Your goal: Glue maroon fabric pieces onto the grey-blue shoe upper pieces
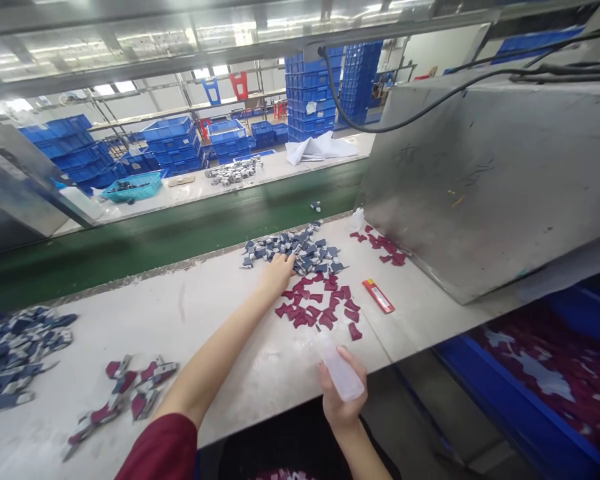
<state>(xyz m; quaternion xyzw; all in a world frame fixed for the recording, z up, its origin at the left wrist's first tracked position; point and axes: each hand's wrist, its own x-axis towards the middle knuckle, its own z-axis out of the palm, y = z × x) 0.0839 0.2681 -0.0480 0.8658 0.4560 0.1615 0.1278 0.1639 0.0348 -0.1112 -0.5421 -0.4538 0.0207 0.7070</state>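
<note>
My left hand (279, 273) reaches to the edge of a heap of small blue-grey and white plastic parts (307, 252). Its fingers are bent down together among the parts, and whatever lies under the fingertips is hidden. In my right hand (344, 403) is a translucent white squeeze bottle (341, 373), tilted with its narrow dark tip up and away from me. Just beyond that tip, small maroon pieces (314, 311) lie spread over the white table (260, 373). At the left lie several joined parts with maroon pieces on them (111, 408).
A larger heap of blue-grey parts (17, 353) covers the far left. A red packet (379, 296) and more maroon pieces (384, 247) lie by a metal box (480, 180). Behind the table runs a green conveyor belt (190, 233). A blue crate (525, 407) stands below right.
</note>
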